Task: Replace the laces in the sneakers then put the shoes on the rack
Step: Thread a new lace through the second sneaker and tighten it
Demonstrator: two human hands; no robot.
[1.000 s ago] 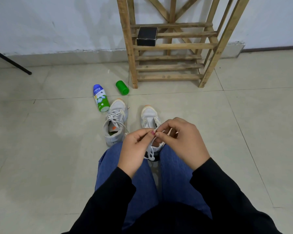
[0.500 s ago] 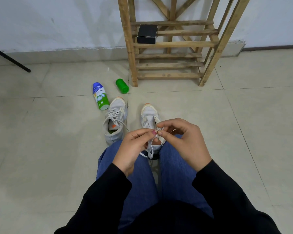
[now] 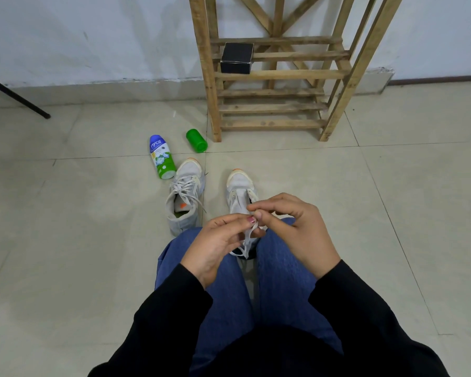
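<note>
Two pale grey sneakers stand on the tiled floor in front of my knees. The left sneaker (image 3: 186,196) is laced, its lace ends loose. The right sneaker (image 3: 239,191) sits between my knees, its heel hidden behind my hands. My left hand (image 3: 220,242) and my right hand (image 3: 291,227) meet above it and both pinch the white lace (image 3: 247,240), which hangs down in a loop toward the shoe. The wooden rack (image 3: 278,74) stands against the wall beyond the shoes.
A black box (image 3: 236,57) sits on a rack shelf. A blue and green bottle (image 3: 161,157) and a green cap (image 3: 196,140) lie on the floor left of the rack. A black pole (image 3: 17,97) slants in at the far left.
Both hands have stayed together over the right sneaker, working the lace between the fingertips. The right hand's fingers have spread out a little.
</note>
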